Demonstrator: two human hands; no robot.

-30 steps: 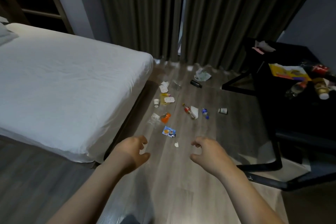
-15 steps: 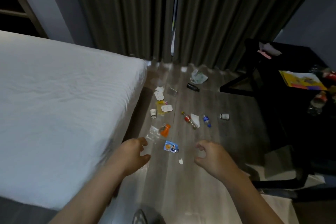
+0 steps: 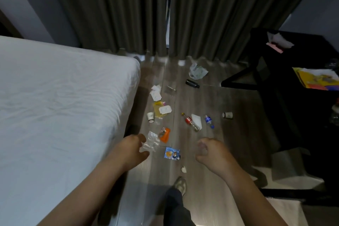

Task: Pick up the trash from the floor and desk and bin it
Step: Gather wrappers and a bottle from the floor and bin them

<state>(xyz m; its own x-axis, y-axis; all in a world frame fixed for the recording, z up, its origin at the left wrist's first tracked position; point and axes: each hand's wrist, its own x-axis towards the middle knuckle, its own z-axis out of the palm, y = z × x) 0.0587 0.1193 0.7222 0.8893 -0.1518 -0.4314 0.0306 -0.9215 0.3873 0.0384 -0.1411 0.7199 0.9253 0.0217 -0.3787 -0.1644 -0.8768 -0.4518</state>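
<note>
Trash lies scattered on the wooden floor ahead: a blue snack wrapper (image 3: 172,153), a clear plastic wrapper (image 3: 151,141), an orange packet (image 3: 165,135), a small white scrap (image 3: 183,169), a red-labelled bottle (image 3: 190,122), a blue-labelled bottle (image 3: 209,121), two paper cups (image 3: 150,116) (image 3: 227,115), a black bottle (image 3: 192,83) and a crumpled bag (image 3: 197,71). My left hand (image 3: 132,149) hangs above the floor near the clear wrapper, fingers loosely curled, holding nothing. My right hand (image 3: 211,154) hovers right of the blue wrapper, also loosely curled and empty.
A white bed (image 3: 60,108) fills the left side. A black desk (image 3: 300,57) at the right carries tissue, a pink slip and a yellow wrapper (image 3: 315,80). Dark curtains (image 3: 165,11) hang at the back. My foot (image 3: 180,185) steps forward on the floor.
The view has moved forward toward the litter, which now sits closer. Both hands stay raised and empty. My foot has come into view below.
</note>
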